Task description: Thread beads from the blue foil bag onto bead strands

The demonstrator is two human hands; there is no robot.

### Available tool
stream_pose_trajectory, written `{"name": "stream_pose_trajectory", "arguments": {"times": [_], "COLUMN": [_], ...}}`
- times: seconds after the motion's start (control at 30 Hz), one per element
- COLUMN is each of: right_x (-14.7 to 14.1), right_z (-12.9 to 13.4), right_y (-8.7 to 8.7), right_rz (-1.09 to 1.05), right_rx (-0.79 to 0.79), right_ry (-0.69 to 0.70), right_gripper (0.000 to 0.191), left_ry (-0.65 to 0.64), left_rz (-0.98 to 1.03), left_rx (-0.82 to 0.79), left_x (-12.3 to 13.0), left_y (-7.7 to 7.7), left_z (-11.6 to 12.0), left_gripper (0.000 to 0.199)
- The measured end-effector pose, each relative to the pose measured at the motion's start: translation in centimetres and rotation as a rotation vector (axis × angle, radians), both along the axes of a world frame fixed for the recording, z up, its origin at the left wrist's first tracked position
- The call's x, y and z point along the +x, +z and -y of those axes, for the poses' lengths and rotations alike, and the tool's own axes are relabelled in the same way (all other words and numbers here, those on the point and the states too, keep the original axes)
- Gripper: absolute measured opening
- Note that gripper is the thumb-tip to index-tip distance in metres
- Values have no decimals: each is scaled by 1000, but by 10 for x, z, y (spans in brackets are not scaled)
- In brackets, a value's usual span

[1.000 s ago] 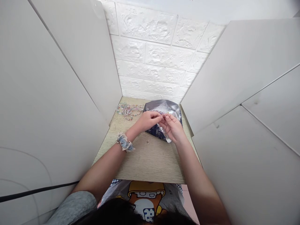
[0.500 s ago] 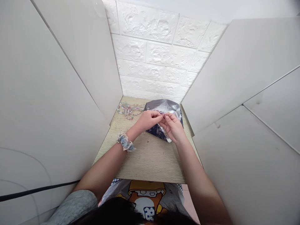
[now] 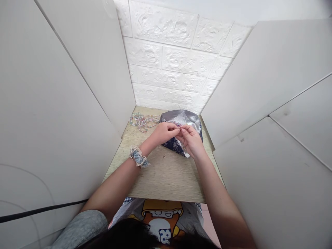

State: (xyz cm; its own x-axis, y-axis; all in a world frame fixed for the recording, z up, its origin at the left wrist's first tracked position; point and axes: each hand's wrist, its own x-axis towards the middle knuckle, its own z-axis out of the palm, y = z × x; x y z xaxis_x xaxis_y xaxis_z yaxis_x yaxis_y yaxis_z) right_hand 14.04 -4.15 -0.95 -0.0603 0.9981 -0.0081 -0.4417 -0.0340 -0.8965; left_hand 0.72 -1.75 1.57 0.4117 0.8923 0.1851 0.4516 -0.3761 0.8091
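Above a foil-lined pouch (image 3: 181, 114) with a dark blue patterned outside, my two hands meet at the fingertips. My left hand (image 3: 166, 133) is closed in a pinch, palm down. Opposite it, my right hand (image 3: 190, 140) pinches with thumb and forefinger, its other fingers curled below. Whatever lies between the fingertips is tiny and mostly hidden; a speck of reddish colour shows there. Small coloured beads (image 3: 177, 123) show inside the pouch, partly covered by my hands. Strings of pastel beads (image 3: 142, 121) lie in a loose heap left of the pouch.
The narrow wooden tabletop (image 3: 166, 183) ends at a white brick-patterned wall (image 3: 168, 58). White panels stand close on both sides. A tiny metallic piece (image 3: 164, 156) lies in front of the pouch. A black cable (image 3: 44, 208) runs at lower left.
My fingertips have shifted very slightly, with the right thumb and forefinger closing nearer to the left ones. The pouch and bead strings have stayed put.
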Motion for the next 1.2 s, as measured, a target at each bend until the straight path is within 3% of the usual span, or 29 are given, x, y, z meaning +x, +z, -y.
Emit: {"name": "stream_pose_trajectory", "arguments": {"times": [0.23, 0.47, 0.63, 0.97, 1.2], "right_x": [5, 8, 9, 10, 37], "right_z": [-1, 0, 3, 2, -6], "right_y": [-3, -2, 4, 9, 4], "right_rz": [155, 403, 524, 207, -139], "right_rx": [0, 167, 204, 176, 61], "right_ry": [-13, -216, -217, -121, -373], "right_gripper": [20, 18, 15, 20, 18], "left_ry": [-131, -225, -257, -289, -255], "left_rz": [63, 159, 217, 259, 336], "left_rx": [-145, -317, -390, -390, -414], "left_x": [-4, -6, -3, -5, -10], "left_y": [-1, 2, 2, 5, 10], "left_z": [-4, -4, -3, -2, -1], "left_gripper": [36, 35, 35, 25, 22]}}
